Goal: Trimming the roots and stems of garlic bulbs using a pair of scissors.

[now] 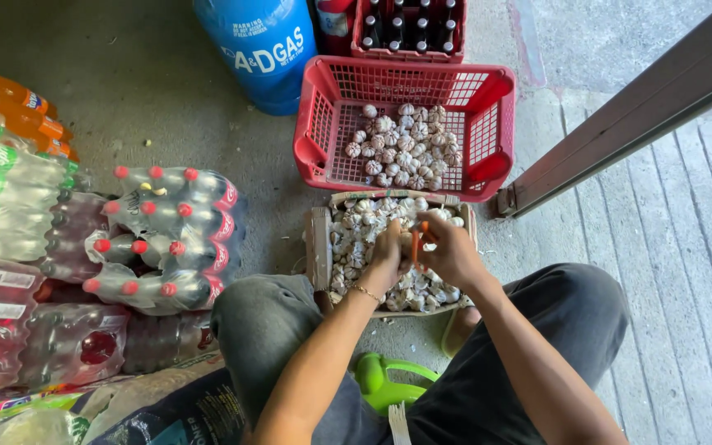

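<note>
My left hand (387,259) and my right hand (448,247) meet over a cardboard box (319,247) full of garlic bulbs (356,235). The right hand grips a small orange-handled tool (415,241), its handle upright between the two hands. The left hand is closed around a garlic bulb, mostly hidden by the fingers. A bracelet sits on the left wrist. Beyond the box stands a red plastic basket (331,86) with several garlic bulbs (405,144) on its bottom.
Shrink-wrapped packs of red-capped soda bottles (166,239) lie at left, with green and orange bottles (10,165) behind. A blue gas cylinder (261,45) and a red bottle crate (409,29) stand at the back. A metal door frame (620,124) crosses right. My knees flank the box.
</note>
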